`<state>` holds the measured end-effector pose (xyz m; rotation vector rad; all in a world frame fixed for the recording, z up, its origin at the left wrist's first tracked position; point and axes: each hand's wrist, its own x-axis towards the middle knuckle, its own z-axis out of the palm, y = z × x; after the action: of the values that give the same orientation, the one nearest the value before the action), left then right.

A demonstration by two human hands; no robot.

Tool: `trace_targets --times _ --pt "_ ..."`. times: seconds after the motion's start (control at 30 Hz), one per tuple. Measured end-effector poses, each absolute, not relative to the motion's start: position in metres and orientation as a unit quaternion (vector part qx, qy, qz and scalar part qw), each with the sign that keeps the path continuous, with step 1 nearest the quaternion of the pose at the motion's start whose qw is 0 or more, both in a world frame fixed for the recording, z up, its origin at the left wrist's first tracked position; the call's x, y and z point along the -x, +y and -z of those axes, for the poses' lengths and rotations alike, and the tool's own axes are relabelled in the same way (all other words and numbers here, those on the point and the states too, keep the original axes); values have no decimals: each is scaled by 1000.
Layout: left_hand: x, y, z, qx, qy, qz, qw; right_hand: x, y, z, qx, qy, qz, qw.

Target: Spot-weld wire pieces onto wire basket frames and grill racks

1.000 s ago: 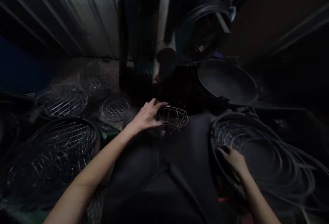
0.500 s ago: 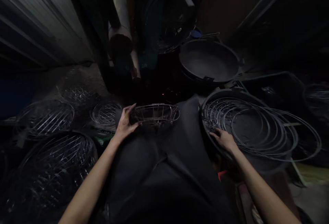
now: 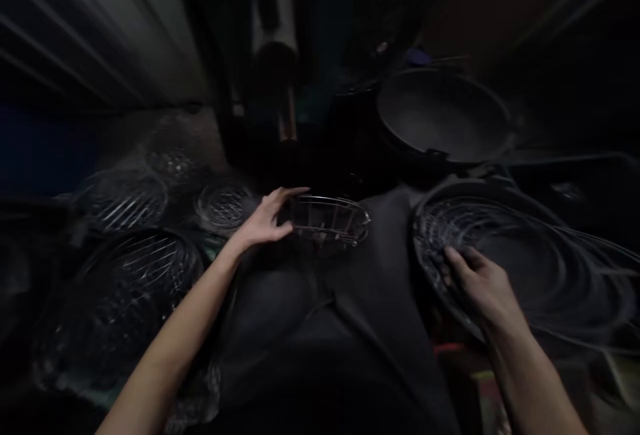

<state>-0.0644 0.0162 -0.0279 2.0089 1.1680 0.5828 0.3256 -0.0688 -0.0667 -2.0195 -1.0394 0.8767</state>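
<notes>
My left hand point(image 3: 268, 219) grips the left end of a small wire basket point(image 3: 330, 216), thumb below and fingers above the rim. The basket is held over my dark-clad lap, its wire uprights joining an upper and a lower ring. To the right, my right hand point(image 3: 483, 282) is at the near left edge of a round black pan point(image 3: 500, 190). Its fingers are curled among small dark pieces there, and blur hides what they pinch. Large thin wire rings point(image 3: 545, 268) lie in the same pan and stick out over its right side.
On the left, several round wire grates point(image 3: 123, 198) lie in piles, some in a dark container point(image 3: 193, 255). Behind on the right stands another wide black pan point(image 3: 445, 115). A vertical pipe point(image 3: 285, 15) comes down at the back, beside a corrugated wall point(image 3: 100, 28).
The view has swung, shifting most of the scene rightward and blurring it. My right hand has moved along the pan's edge, its fingers now curled in. My left hand keeps its hold on the wire basket.
</notes>
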Motion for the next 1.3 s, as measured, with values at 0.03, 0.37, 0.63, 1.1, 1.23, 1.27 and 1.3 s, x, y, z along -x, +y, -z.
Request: trace_targets --times 0.03,0.37,0.63,1.1,1.23,1.27,1.3 --pt "65 17 27 -791 446 -206 365 -311 -68 68 758 -407 -382 339" --pt "53 -9 35 -827 466 -196 246 -232 -72 38 690 -422 -466 360" --pt "42 -7 33 -813 490 -212 232 -153 -43 -6 566 -466 -582 351" --pt "66 35 0 -759 554 -311 143 -98 26 -3 553 -649 -322 413" --pt "73 45 0 -754 566 -305 136 -91 39 -1 534 -668 -309 415" --pt "74 47 2 -753 569 -305 132 -91 42 1 529 -673 -308 415" --pt "75 49 3 -752 570 -305 127 -90 44 2 524 -677 -308 415"
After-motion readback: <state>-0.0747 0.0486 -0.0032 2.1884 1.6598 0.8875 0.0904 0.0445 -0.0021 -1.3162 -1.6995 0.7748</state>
